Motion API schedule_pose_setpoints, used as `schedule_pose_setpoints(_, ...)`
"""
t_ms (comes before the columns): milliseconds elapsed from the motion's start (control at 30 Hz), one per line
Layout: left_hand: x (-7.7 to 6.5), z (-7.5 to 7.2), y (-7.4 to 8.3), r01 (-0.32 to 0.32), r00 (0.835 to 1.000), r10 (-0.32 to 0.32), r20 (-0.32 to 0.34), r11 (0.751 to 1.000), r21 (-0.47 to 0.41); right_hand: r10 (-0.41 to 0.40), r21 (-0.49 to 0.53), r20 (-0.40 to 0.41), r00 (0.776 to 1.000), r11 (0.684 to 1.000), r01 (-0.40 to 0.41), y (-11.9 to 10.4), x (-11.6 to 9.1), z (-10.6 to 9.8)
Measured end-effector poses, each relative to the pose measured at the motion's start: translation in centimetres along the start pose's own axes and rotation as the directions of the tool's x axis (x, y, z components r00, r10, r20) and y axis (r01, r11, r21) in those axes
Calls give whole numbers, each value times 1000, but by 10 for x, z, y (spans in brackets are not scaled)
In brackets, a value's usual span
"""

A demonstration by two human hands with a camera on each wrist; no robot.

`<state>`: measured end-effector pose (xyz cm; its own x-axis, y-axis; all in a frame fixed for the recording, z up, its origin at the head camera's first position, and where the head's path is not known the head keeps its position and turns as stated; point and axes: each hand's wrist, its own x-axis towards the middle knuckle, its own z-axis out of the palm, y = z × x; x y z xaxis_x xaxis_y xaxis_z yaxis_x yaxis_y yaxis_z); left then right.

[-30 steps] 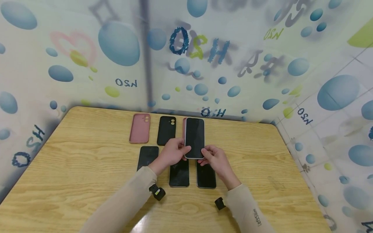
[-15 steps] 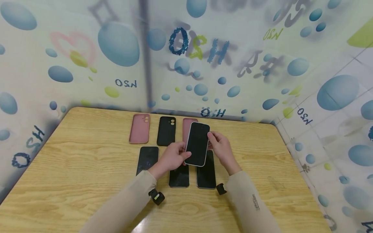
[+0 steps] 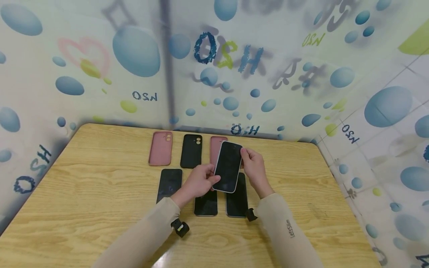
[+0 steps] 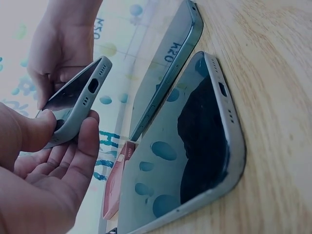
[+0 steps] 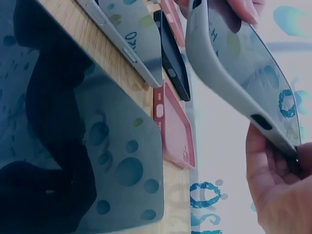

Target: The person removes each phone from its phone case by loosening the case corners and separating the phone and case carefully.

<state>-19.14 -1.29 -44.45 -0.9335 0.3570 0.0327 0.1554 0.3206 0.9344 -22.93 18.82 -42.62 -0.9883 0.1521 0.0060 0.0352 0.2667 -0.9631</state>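
A phone in a pale grey case (image 3: 229, 167) is held above the table, screen up and tilted a little to the right. My left hand (image 3: 200, 181) grips its lower left edge, thumb on the front and fingers behind, as the left wrist view also shows. At the upper right edge, my right hand (image 3: 255, 167) pinches the case. In the left wrist view, the case's bottom edge (image 4: 90, 92) shows its port cutouts. Below the held phone lie a middle phone (image 3: 206, 206) and a right phone (image 3: 237, 203), both partly hidden.
A third phone (image 3: 169, 183) lies screen up at the left. Behind the phones stand a pink case (image 3: 160, 149), a black case (image 3: 191, 152) and another pink case (image 3: 215, 149), partly covered by the held phone. A patterned wall covering meets the wooden table's (image 3: 100, 178) back edge.
The cased phone has come nearer and right, and now tilts. My right hand has shifted from its lower right edge to the upper right. The left hand keeps its grip.
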Motion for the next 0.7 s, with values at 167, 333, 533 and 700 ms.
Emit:
schedule_pose_setpoints(167, 0, 1, -1, -1, 1000, 1, -3, 1000, 24, 32, 25, -45, 998, 999, -31, -2, -2, 5)
schedule_pose_setpoints(333, -1, 1, 0, -2, 1000, 3, -8, 1000, 29, 57, 47, -76, 995, 997, -54, -5, -3, 8)
schedule_pose_setpoints(533, -1, 2, 0, 0, 1000, 0, -13, 1000, 30, 79, 99, -75, 994, 992, -72, -3, -2, 9)
schedule_pose_setpoints(700, 0, 1, -1, 7, 1000, -6, -12, 999, 34, 102, 125, -58, 993, 988, -94, -1, 0, 8)
